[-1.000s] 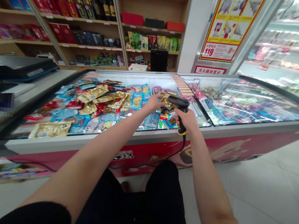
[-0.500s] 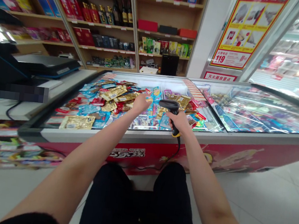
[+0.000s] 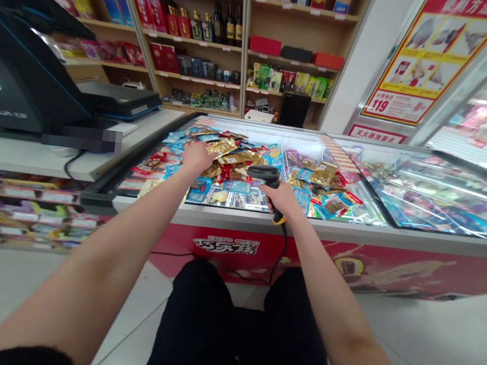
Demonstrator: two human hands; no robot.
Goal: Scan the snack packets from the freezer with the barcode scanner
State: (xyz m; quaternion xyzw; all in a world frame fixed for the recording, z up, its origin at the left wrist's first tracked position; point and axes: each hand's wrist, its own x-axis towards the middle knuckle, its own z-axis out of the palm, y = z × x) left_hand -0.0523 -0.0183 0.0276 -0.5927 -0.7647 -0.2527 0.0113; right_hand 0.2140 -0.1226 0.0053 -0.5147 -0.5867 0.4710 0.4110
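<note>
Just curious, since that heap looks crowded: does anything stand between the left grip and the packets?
Nothing visible does: the left grip is right at the packet pile, though contact is hard to confirm. The handheld scanner, held in the right grip, is towards the pile's right end, not between them.

A black-and-yellow corded scanner [image 3: 264,173] is upright between two loose, overlapping heaps of gold, blue and red packets [image 3: 238,158]

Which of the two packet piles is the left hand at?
The larger pile, on the left near the counter. The left hand is over it, while the smaller pile lies right of the scanner in the right hand.
</note>
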